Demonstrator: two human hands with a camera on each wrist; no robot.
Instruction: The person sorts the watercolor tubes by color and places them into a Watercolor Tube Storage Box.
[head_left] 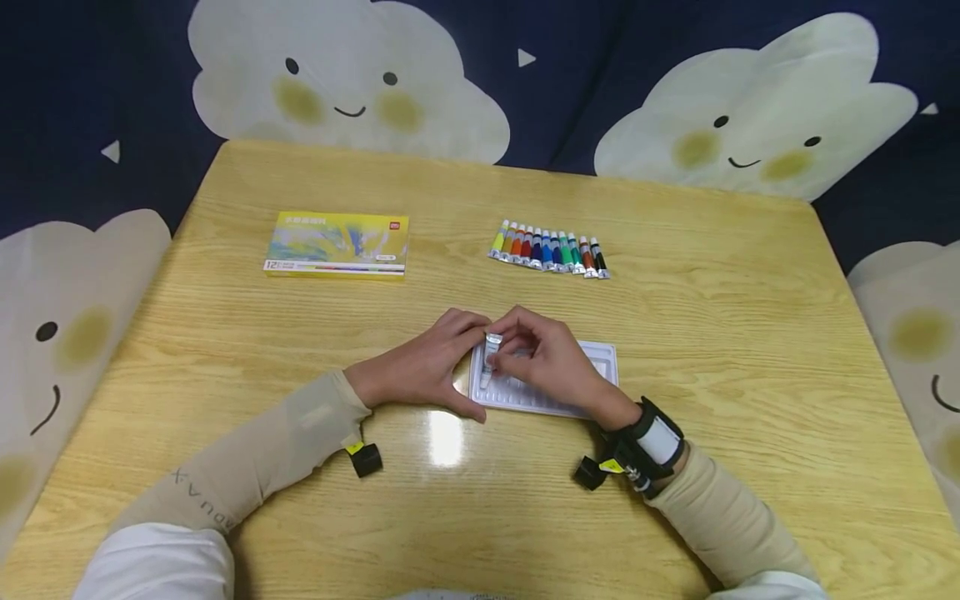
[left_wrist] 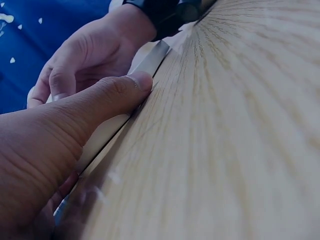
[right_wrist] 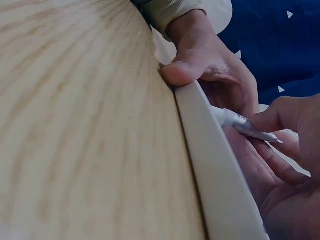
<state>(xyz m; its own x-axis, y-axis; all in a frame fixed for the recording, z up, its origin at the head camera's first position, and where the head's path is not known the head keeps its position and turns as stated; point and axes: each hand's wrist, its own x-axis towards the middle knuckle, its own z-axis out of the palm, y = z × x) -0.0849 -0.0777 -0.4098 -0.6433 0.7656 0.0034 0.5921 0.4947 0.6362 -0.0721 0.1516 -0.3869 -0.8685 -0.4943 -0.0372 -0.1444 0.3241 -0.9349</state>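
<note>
A white plastic tray [head_left: 610,367] with narrow slots lies in front of the person. The left hand [head_left: 426,365] spans the tray's left end, thumb at the near corner and fingers at the far one, holding it. Between thumb and fingers, the right hand [head_left: 555,357] pinches a white paint tube [head_left: 486,377] over the leftmost part of the tray. The right wrist view shows the tube [right_wrist: 239,122] tilted, its white cap end at the tray wall [right_wrist: 210,160] and its flat silver end by the fingers. In the left wrist view, the left thumb [left_wrist: 117,92] presses the tray's near side.
Several coloured paint tubes [head_left: 547,250] lie side by side in a row beyond the tray. A yellow paint box [head_left: 337,246] lies at the back left. All rest on a wooden table [head_left: 712,333], with a dark cloud-patterned cloth [head_left: 555,108] behind it.
</note>
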